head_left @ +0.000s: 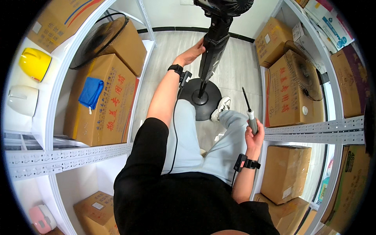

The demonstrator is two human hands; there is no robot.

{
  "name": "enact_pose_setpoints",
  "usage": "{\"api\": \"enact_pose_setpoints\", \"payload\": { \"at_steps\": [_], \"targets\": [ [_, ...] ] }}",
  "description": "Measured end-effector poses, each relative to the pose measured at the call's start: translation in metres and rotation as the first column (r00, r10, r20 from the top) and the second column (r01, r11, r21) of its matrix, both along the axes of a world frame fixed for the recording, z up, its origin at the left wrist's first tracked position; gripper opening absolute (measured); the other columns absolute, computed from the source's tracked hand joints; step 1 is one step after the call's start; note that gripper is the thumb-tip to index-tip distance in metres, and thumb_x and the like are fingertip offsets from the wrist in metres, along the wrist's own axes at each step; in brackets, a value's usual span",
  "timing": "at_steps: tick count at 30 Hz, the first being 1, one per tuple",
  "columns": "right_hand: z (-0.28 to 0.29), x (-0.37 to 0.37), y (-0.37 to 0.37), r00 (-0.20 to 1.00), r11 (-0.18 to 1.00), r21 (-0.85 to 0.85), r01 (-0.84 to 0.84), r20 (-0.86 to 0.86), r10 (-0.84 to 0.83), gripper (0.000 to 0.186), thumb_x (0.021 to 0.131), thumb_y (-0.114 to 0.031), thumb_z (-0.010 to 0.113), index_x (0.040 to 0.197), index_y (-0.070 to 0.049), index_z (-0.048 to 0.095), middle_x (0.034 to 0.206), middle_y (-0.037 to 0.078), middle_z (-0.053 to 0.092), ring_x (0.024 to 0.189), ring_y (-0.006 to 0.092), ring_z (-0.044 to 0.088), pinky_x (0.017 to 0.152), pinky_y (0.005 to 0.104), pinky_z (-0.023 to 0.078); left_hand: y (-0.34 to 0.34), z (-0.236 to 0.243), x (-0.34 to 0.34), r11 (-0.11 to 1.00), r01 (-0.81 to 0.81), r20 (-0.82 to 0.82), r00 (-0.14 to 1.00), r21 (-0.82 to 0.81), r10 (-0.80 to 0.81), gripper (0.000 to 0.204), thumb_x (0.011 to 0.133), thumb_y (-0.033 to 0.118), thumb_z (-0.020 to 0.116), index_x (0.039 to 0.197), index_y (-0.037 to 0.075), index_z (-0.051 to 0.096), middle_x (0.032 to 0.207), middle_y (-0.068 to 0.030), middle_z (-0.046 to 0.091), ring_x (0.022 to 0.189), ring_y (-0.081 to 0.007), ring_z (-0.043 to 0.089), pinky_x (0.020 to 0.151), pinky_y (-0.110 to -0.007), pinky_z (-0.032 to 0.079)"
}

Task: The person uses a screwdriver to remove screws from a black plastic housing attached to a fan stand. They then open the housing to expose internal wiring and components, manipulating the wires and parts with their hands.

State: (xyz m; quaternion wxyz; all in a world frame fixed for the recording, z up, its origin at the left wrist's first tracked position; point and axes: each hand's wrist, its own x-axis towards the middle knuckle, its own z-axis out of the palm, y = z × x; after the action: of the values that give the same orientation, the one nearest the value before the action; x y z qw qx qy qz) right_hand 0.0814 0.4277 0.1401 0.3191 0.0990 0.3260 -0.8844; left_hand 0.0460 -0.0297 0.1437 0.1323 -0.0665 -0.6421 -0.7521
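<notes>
A black standing fan (214,43) rises from a round black base (208,111) on the floor between my legs, its head at the top edge of the view. My left hand (192,53) grips the side of its column, with some fingertips hidden behind it. My right hand (253,135) holds a screwdriver (251,121) with a grey and white handle, its dark shaft pointing up and toward the fan's column, apart from it. Each wrist wears a black strapped device with a cable.
White metal shelves (70,158) flank me, holding cardboard boxes (105,121), wire fan guards (305,74), a yellow kettle (34,62), a white kettle (23,100), a blue cloth (91,92) and a pink appliance (42,217). A white wall (168,13) stands beyond the fan.
</notes>
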Motion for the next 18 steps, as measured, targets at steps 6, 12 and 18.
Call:
{"api": "enact_pose_setpoints", "payload": {
  "at_steps": [6, 12, 18],
  "targets": [
    [-0.008, -0.012, -0.003, 0.997, 0.994, 0.096, 0.055, 0.05, -0.06, 0.022, 0.092, -0.018, 0.058, 0.105, -0.001, 0.056, 0.092, 0.022, 0.064, 0.051, 0.0159, 0.053, 0.039, 0.0192, 0.037, -0.012, -0.004, -0.017, 0.971, 0.198, 0.126, 0.968, 0.134, -0.215, 0.103, 0.066, 0.051, 0.083, 0.144, 0.005, 0.035, 0.142, -0.003, 0.044, 0.129, -0.017, 0.04, 0.109, -0.034, 0.028],
    [-0.021, -0.017, -0.019, 0.997, 0.998, 0.062, -0.003, 0.078, -0.002, 0.023, 0.092, -0.019, 0.058, 0.106, -0.001, 0.057, 0.092, 0.022, 0.064, 0.052, 0.0154, 0.054, 0.039, 0.019, 0.037, -0.037, -0.035, -0.009, 0.923, 0.003, 0.009, 1.0, 0.384, -0.007, 0.088, 0.069, 0.04, 0.085, 0.137, 0.004, 0.044, 0.128, -0.0043, 0.056, 0.117, -0.0177, 0.052, 0.103, -0.032, 0.038],
    [-0.024, -0.02, -0.016, 0.995, 0.996, 0.086, -0.003, 0.099, -0.006, 0.025, 0.092, -0.02, 0.058, 0.107, 0.0, 0.057, 0.093, 0.022, 0.064, 0.053, 0.0153, 0.053, 0.04, 0.0194, 0.038, -0.064, -0.029, 0.027, 0.907, -0.192, -0.052, 0.973, 0.375, 0.227, 0.075, 0.076, 0.038, 0.079, 0.135, 0.005, 0.045, 0.127, -0.0051, 0.057, 0.116, -0.0204, 0.054, 0.102, -0.034, 0.04]
  ]
}}
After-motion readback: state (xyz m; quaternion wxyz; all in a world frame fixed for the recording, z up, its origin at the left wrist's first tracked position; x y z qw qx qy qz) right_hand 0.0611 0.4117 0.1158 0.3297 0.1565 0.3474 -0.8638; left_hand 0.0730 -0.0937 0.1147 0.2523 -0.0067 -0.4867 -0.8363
